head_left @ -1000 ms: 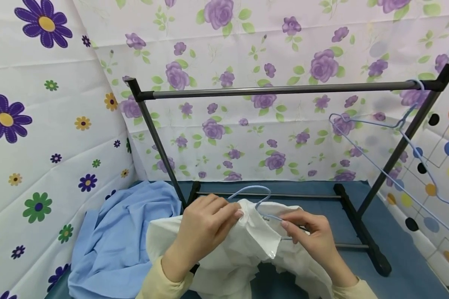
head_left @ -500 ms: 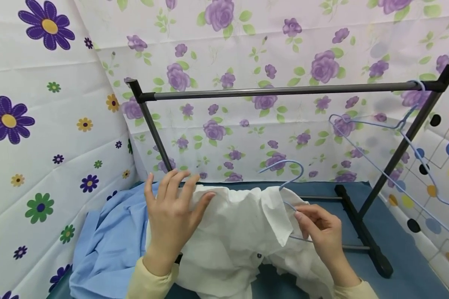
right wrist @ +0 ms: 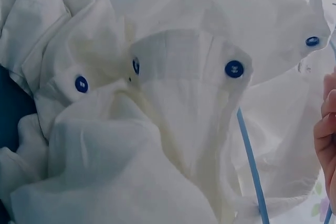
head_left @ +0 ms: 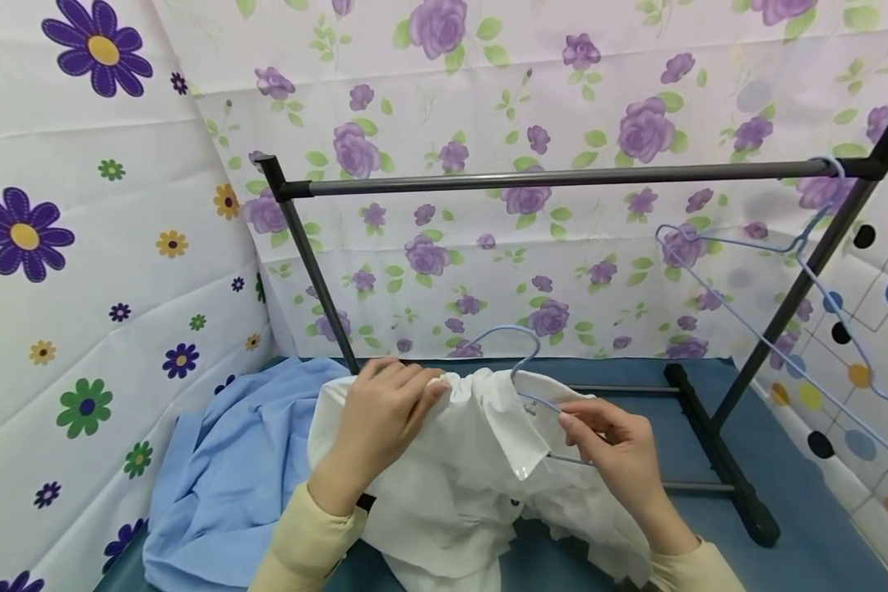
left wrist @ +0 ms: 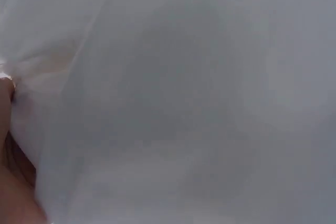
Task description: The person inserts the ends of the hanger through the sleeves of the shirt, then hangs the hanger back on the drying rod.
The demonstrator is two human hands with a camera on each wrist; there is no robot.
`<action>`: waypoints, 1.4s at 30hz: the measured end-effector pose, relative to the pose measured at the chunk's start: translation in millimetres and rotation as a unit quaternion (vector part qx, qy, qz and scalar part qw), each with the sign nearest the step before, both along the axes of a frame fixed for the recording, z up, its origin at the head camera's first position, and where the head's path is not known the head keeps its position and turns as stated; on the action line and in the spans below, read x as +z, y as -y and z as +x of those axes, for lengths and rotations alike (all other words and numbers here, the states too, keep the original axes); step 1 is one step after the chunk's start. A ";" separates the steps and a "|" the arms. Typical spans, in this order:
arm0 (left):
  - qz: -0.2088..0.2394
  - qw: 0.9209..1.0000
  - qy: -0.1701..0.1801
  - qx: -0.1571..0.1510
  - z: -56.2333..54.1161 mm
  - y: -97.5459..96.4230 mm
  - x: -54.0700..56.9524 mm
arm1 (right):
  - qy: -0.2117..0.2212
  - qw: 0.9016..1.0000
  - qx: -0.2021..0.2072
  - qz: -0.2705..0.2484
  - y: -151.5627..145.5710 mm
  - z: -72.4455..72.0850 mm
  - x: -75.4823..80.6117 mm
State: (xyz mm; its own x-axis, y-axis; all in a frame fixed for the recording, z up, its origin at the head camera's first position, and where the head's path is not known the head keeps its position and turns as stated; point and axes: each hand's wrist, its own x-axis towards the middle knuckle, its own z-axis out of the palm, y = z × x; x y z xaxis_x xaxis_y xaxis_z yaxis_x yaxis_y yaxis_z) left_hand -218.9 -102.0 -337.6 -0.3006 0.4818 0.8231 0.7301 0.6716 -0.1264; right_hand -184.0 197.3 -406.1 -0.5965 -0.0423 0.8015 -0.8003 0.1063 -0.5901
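A white shirt (head_left: 451,485) with a collar and dark buttons (right wrist: 234,68) hangs bunched around a blue wire hanger (head_left: 524,349), whose hook sticks up out of the neck opening. My left hand (head_left: 385,419) grips the shirt near its left shoulder. With thumb and fingers, my right hand (head_left: 614,448) pinches the hanger's wire beside the collar. White cloth (left wrist: 184,98) fills most of the left wrist view, hiding all but a bit of the hand at its left edge. Part of the hanger wire (right wrist: 252,166) shows between the shirt's folds in the right wrist view.
A dark metal clothes rack (head_left: 548,178) stands behind the shirt. A second blue hanger (head_left: 755,329) hangs at its right end. Crumpled light blue cloth (head_left: 229,477) lies at left on the blue table surface (head_left: 807,526). Flower-printed sheets (head_left: 429,107) surround the place.
Half a second ago my left hand was off the shirt with fingers spread; now it grips the shoulder. The hanger and collar swung right, then back left, and the hook now sits higher than at first.
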 end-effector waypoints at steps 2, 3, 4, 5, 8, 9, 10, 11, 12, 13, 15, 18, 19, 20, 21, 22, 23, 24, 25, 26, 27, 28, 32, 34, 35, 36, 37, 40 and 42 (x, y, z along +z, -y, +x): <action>-0.003 1.000 0.015 -0.018 0.3 -5.7 -3.2 | 0.004 1.000 -0.003 0.011 3.8 -0.8 -1.6; -0.005 0.999 0.023 -0.023 0.7 -8.6 -4.8 | 0.007 1.000 -0.006 0.017 5.4 -1.1 -2.4; -0.005 0.999 0.031 -0.027 1.3 -11.2 -6.1 | 0.012 1.000 -0.009 0.022 6.8 -1.2 -2.8; -0.006 0.999 0.040 -0.028 2.2 -13.8 -6.9 | 0.018 0.999 -0.011 0.024 7.8 -1.3 -3.2; -0.006 0.998 0.057 -0.020 3.5 -19.5 -9.6 | 0.035 0.999 -0.022 0.031 9.4 -1.6 -3.5; -0.006 0.998 0.059 -0.017 3.8 -20.7 -9.9 | 0.040 0.998 -0.025 0.033 9.6 -1.9 -3.3; -0.007 0.998 0.061 -0.013 3.7 -21.4 -10.3 | 0.045 0.998 -0.027 0.034 9.8 -2.0 -3.2; -0.009 0.998 0.059 -0.011 3.2 -21.7 -10.7 | 0.047 0.998 -0.028 0.035 10.0 -2.2 -3.3; -0.012 0.998 0.058 -0.009 2.6 -21.6 -11.3 | 0.049 0.998 -0.028 0.036 10.1 -2.5 -3.6; -0.014 0.998 0.057 -0.009 1.6 -21.4 -11.8 | 0.052 0.998 -0.028 0.038 9.8 -2.7 -4.1; -0.016 0.998 0.054 -0.013 -0.1 -20.1 -13.1 | 0.058 0.997 -0.020 0.041 9.5 -2.7 -4.7; -0.019 0.998 0.053 -0.024 -2.3 -17.5 -15.3 | 0.075 0.996 -0.007 0.049 8.3 -2.2 -5.0; -0.019 0.998 0.051 -0.028 -2.9 -16.8 -16.0 | 0.081 0.995 -0.004 0.053 7.7 -2.0 -4.8; -0.018 0.998 0.053 -0.031 -3.3 -16.3 -16.4 | 0.090 0.994 -0.003 0.057 6.8 -1.8 -4.3; -0.018 0.998 0.056 -0.035 -3.8 -16.0 -17.0 | 0.099 0.993 -0.004 0.062 5.8 -1.6 -3.8; -0.017 0.997 0.060 -0.039 -4.1 -15.9 -17.5 | 0.105 0.992 -0.006 0.068 4.6 -1.6 -3.3; -0.015 0.997 0.063 -0.043 -4.6 -15.8 -18.3 | 0.111 0.991 -0.006 0.075 3.3 -1.6 -2.7; -0.013 0.997 0.068 -0.047 -5.0 -15.9 -19.1 | 0.116 0.990 -0.006 0.082 1.9 -1.5 -2.2; -0.010 0.996 0.072 -0.051 -5.3 -15.9 -19.9 | 0.118 0.989 -0.008 0.090 0.4 -1.4 -1.5; -0.006 0.995 0.077 -0.055 -5.6 -15.8 -20.8 | 0.119 0.988 -0.009 0.096 -1.0 -1.4 -0.7; -0.003 0.995 0.080 -0.058 -5.7 -15.8 -21.5 | 0.116 0.988 -0.011 0.101 -2.5 -1.3 0.7; 0.000 0.995 0.084 -0.062 -5.8 -15.4 -22.8 | 0.111 0.988 -0.012 0.102 -3.9 -1.0 2.0; 0.010 0.993 0.096 -0.066 -5.8 -13.4 -26.2 | 0.083 0.991 -0.048 0.098 -11.2 -0.2 11.0; 0.017 0.993 0.099 -0.066 -5.9 -12.0 -27.4 | 0.069 0.991 -0.076 0.091 -16.5 -0.6 16.4; 0.020 0.993 0.099 -0.065 -5.9 -11.3 -27.8 | 0.066 0.990 -0.090 0.089 -19.6 -1.1 18.9; 0.023 0.993 0.098 -0.063 -6.0 -10.5 -28.3 | 0.064 0.989 -0.104 0.089 -22.8 -1.7 20.8; 0.026 0.993 0.099 -0.063 -6.0 -9.7 -28.7 | 0.067 0.986 -0.118 0.092 -26.2 -2.5 21.9; 0.031 0.992 0.102 -0.067 -5.8 -8.2 -29.2 | 0.103 0.977 -0.143 0.117 -37.5 -5.1 21.0; 0.033 0.992 0.102 -0.070 -5.6 -7.6 -29.6 | 0.155 0.967 -0.143 0.145 -45.1 -7.5 17.8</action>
